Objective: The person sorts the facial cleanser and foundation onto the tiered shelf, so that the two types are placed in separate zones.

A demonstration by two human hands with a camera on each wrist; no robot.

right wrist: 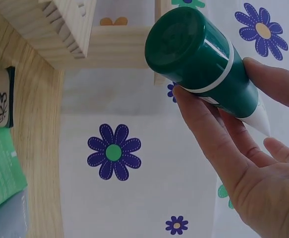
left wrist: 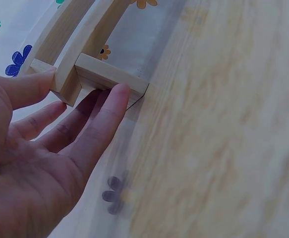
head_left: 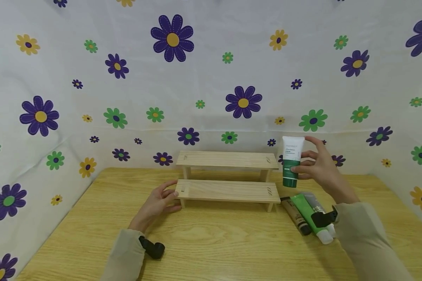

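In the head view, my right hand (head_left: 318, 168) pinches a white and green squeeze tube (head_left: 291, 162) and holds it upright, cap down, beside the right end of the wooden two-step shelf (head_left: 225, 190). The right wrist view shows the tube's dark green cap (right wrist: 176, 39) tilted toward the camera, thumb on one side and fingers on the other. My left hand (head_left: 160, 200) grips the left end of the lower step. Its thumb (left wrist: 32, 89) presses the board's edge, while the other fingers lie along the leg below.
Three more tubes lie together on the wooden table (head_left: 197, 242) right of the shelf: a brown one (head_left: 295, 214), a green one (head_left: 309, 214) and a grey one (head_left: 313, 201) partly hidden by the right wrist camera. A flower-patterned white cloth (head_left: 204, 78) stands behind and at both sides.
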